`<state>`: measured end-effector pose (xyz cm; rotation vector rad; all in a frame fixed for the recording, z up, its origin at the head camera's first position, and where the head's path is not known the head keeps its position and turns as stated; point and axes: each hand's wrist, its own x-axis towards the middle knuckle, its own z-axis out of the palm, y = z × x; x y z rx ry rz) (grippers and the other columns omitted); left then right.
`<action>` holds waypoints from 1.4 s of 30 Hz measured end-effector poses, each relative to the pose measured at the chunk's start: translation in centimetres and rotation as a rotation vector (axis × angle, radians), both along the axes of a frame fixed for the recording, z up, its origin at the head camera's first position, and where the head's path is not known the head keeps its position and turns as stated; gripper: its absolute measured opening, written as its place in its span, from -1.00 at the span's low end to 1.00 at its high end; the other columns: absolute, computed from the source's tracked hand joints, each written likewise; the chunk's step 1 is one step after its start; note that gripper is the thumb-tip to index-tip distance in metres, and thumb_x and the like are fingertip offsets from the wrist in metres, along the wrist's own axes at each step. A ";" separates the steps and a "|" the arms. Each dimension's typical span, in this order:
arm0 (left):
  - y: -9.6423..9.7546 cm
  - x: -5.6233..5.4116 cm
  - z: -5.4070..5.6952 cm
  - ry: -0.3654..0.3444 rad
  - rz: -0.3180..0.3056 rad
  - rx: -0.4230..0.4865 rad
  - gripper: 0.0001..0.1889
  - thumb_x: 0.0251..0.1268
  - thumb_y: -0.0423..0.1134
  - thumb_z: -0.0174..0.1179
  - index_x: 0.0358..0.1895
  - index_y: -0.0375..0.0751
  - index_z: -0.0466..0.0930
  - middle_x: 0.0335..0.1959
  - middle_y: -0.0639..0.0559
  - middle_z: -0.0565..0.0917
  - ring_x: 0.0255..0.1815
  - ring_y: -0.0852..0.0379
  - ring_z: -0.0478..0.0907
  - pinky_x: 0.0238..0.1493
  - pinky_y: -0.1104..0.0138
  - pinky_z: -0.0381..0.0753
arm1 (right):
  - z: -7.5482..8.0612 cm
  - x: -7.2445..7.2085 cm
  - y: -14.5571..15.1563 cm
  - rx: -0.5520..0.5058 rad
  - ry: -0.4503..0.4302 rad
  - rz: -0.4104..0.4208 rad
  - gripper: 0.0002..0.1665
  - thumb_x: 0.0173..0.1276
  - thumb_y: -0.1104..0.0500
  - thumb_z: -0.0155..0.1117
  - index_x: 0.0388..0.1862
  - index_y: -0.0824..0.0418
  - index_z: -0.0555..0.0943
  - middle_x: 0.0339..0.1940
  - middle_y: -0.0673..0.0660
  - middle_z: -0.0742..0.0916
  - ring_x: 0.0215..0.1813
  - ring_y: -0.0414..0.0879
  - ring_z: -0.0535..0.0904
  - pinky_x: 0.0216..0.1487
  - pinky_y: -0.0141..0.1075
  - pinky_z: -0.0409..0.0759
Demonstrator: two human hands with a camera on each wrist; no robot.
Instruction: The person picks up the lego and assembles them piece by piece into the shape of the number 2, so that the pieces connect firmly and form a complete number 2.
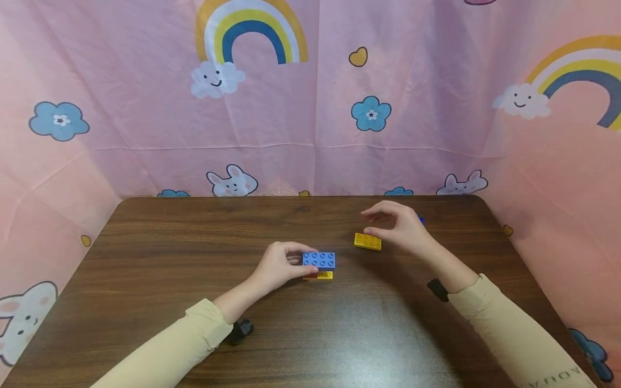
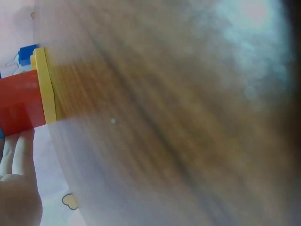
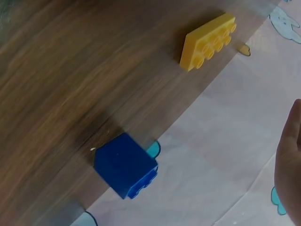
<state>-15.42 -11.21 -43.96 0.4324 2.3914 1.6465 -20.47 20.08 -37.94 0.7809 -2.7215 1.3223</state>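
My left hand [image 1: 274, 269] grips a small stack of toy building bricks between thumb and fingers. A light blue brick [image 1: 318, 260] with studs is on top, a red brick [image 2: 21, 101] beneath it, and a flat yellow brick [image 2: 46, 87] at the bottom, close to the table. My right hand [image 1: 400, 229] hovers farther back on the right, thumb and fingers apart with nothing between them. Its thumb is right by a loose yellow brick [image 1: 367, 242] lying studs up. A dark blue brick [image 3: 124, 165] stands beyond that hand, mostly hidden by it in the head view.
The brown wooden table [image 1: 170, 258] ends at a pink patterned cloth [image 1: 291, 124], hung behind and along both sides. Black wrist devices show under both forearms, at the left [image 1: 240, 331] and the right [image 1: 438, 290].
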 end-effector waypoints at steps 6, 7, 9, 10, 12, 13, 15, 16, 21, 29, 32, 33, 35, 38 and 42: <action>0.0 0.1 0.1 0.007 0.005 -0.014 -0.65 0.24 -0.31 0.57 0.08 -0.26 0.81 0.15 -0.28 0.78 0.14 -0.11 0.80 0.12 0.25 0.81 | 0.1 -0.6 0.9 -0.004 -0.001 -0.037 -0.56 0.31 0.30 0.59 0.16 0.25 0.74 0.10 0.23 0.81 0.10 0.15 0.75 0.19 -0.01 0.78; 0.0 0.1 0.1 0.007 0.005 -0.015 -0.65 0.24 -0.30 0.57 0.08 -0.26 0.81 0.16 -0.28 0.78 0.14 -0.12 0.80 0.12 0.25 0.81 | 0.1 -0.7 1.1 -0.010 -0.005 -0.042 -0.56 0.30 0.30 0.59 0.16 0.27 0.74 0.10 0.25 0.81 0.11 0.16 0.75 0.20 0.02 0.77; 0.0 0.1 0.1 0.008 0.005 -0.019 -0.65 0.24 -0.30 0.57 0.09 -0.26 0.81 0.16 -0.28 0.77 0.15 -0.12 0.79 0.14 0.24 0.81 | 0.1 -0.8 1.4 -0.014 -0.014 -0.055 -0.56 0.31 0.31 0.58 0.17 0.27 0.74 0.11 0.28 0.80 0.11 0.18 0.74 0.21 0.00 0.77; 0.0 0.1 0.0 0.010 0.005 -0.021 -0.65 0.24 -0.30 0.57 0.09 -0.26 0.81 0.16 -0.28 0.77 0.15 -0.12 0.79 0.14 0.23 0.81 | 0.2 -0.9 1.6 -0.015 -0.020 -0.061 -0.56 0.32 0.30 0.58 0.17 0.27 0.74 0.12 0.30 0.80 0.12 0.19 0.74 0.21 -0.01 0.77; 0.0 0.1 0.0 0.011 0.006 -0.022 -0.65 0.24 -0.30 0.57 0.09 -0.26 0.81 0.16 -0.28 0.77 0.15 -0.13 0.79 0.15 0.22 0.81 | 0.2 -1.0 2.0 -0.014 -0.031 -0.075 -0.57 0.33 0.30 0.57 0.17 0.27 0.74 0.12 0.32 0.79 0.13 0.21 0.74 0.20 -0.11 0.78; 0.0 0.1 0.0 0.012 0.005 -0.023 -0.65 0.24 -0.30 0.57 0.09 -0.26 0.81 0.16 -0.28 0.77 0.16 -0.13 0.79 0.15 0.22 0.80 | 0.3 -1.1 2.1 -0.012 -0.036 -0.085 -0.58 0.34 0.29 0.57 0.17 0.26 0.74 0.12 0.31 0.80 0.13 0.21 0.74 0.20 -0.15 0.78; 0.1 0.1 0.1 0.012 0.004 -0.023 -0.65 0.24 -0.31 0.56 0.09 -0.26 0.81 0.17 -0.28 0.77 0.16 -0.13 0.78 0.15 0.22 0.80 | 0.4 -1.1 2.5 -0.004 -0.044 -0.101 -0.59 0.35 0.28 0.56 0.17 0.24 0.74 0.11 0.28 0.80 0.12 0.19 0.74 0.17 -0.24 0.78; 0.1 0.1 0.1 0.012 0.003 -0.022 -0.65 0.24 -0.31 0.56 0.09 -0.26 0.81 0.17 -0.28 0.77 0.16 -0.13 0.78 0.15 0.23 0.80 | 0.4 -1.1 2.7 -0.002 -0.046 -0.108 -0.59 0.35 0.28 0.56 0.17 0.23 0.74 0.10 0.28 0.81 0.12 0.18 0.75 0.16 -0.27 0.78; 0.1 0.2 0.1 0.015 0.001 -0.022 -0.65 0.24 -0.31 0.56 0.09 -0.27 0.81 0.17 -0.29 0.77 0.15 -0.13 0.79 0.12 0.26 0.81 | 0.6 -1.3 3.5 0.024 -0.027 -0.139 -0.60 0.37 0.25 0.55 0.17 0.23 0.75 0.09 0.29 0.81 0.09 0.13 0.77 0.11 -0.26 0.78; 0.0 0.1 0.0 0.019 -0.001 -0.016 -0.66 0.25 -0.32 0.56 0.08 -0.27 0.81 0.15 -0.29 0.78 0.14 -0.12 0.80 0.11 0.27 0.81 | 0.7 -1.7 4.7 0.014 -0.018 -0.173 -0.62 0.41 0.24 0.52 0.18 0.25 0.74 0.04 0.30 0.81 -0.05 -0.28 0.75 0.08 -0.47 0.73; 0.0 0.1 -0.1 0.018 0.000 -0.019 -0.66 0.24 -0.31 0.56 0.08 -0.26 0.81 0.15 -0.28 0.78 0.13 -0.10 0.80 0.11 0.27 0.82 | 0.8 -1.8 5.2 0.003 -0.027 -0.187 -0.63 0.43 0.23 0.50 0.18 0.25 0.74 0.04 0.36 0.80 -0.10 -0.41 0.72 0.02 -0.59 0.67; 0.0 0.1 -0.1 0.016 -0.001 -0.019 -0.66 0.24 -0.31 0.56 0.08 -0.26 0.81 0.15 -0.28 0.78 0.13 -0.10 0.80 0.11 0.27 0.82 | 0.7 -1.9 5.4 0.000 -0.026 -0.190 -0.62 0.43 0.23 0.50 0.19 0.27 0.73 0.04 0.37 0.80 -0.11 -0.44 0.71 0.01 -0.60 0.66; 0.0 0.1 -0.1 0.014 -0.002 -0.018 -0.66 0.24 -0.31 0.56 0.08 -0.25 0.81 0.15 -0.28 0.78 0.13 -0.10 0.80 0.11 0.27 0.82 | 0.7 -2.0 5.7 -0.002 -0.031 -0.205 -0.62 0.44 0.23 0.50 0.19 0.28 0.73 0.05 0.38 0.80 -0.12 -0.47 0.70 -0.02 -0.62 0.66; 0.1 0.1 -0.1 0.012 -0.003 -0.014 -0.66 0.25 -0.31 0.56 0.08 -0.26 0.81 0.16 -0.29 0.77 0.14 -0.11 0.79 0.11 0.25 0.82 | 0.5 -2.1 6.2 -0.006 -0.030 -0.220 -0.61 0.44 0.22 0.49 0.20 0.29 0.72 0.06 0.37 0.80 -0.12 -0.50 0.69 -0.04 -0.66 0.64; 0.0 0.1 -0.1 0.015 0.001 -0.020 -0.66 0.25 -0.30 0.56 0.08 -0.25 0.81 0.16 -0.28 0.77 0.14 -0.11 0.79 0.12 0.24 0.82 | 0.3 -2.4 6.9 -0.003 -0.032 -0.241 -0.60 0.46 0.21 0.48 0.21 0.30 0.71 0.09 0.38 0.79 -0.12 -0.52 0.68 -0.06 -0.70 0.63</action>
